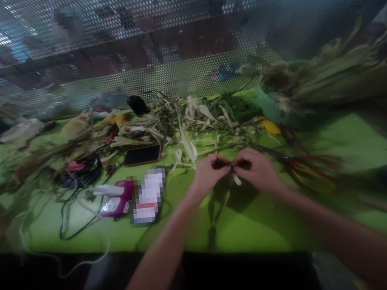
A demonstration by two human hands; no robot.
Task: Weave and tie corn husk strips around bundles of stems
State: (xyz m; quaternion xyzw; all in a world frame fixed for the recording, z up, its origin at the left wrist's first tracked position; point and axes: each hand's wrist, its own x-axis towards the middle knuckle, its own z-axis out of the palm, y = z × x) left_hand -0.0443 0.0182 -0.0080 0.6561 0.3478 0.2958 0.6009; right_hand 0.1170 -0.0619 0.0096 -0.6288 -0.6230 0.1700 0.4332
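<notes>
The person's left hand [207, 175] and right hand [258, 168] meet at the fingertips, to the right of the dark phone [142, 155] and a little nearer the person than it. Thumb and finger of each hand are pinched together on a small plant piece [237, 178], whose pale end pokes out below the fingers; the rest of it is mostly hidden by them. The dark phone lies flat on the green table [195, 236]. On the near side of the phone is a bright, blurred-out slab [149, 197], and beside that, near and to the left of the phone, sits a purple box [128, 194] with a white plug [109, 190] on it. A white cable [88, 263] loops nearer the person than the phone, at its left. Beyond the phone and to its right spreads a heap of dry leaves [195, 110], with green strands [236, 106] at its far right. Well to the right of the phone, long dry stalks [344, 73] lean out of a turquoise basin [272, 105]. Behind the phone, past the heap, stands a perforated screen [155, 34].
</notes>
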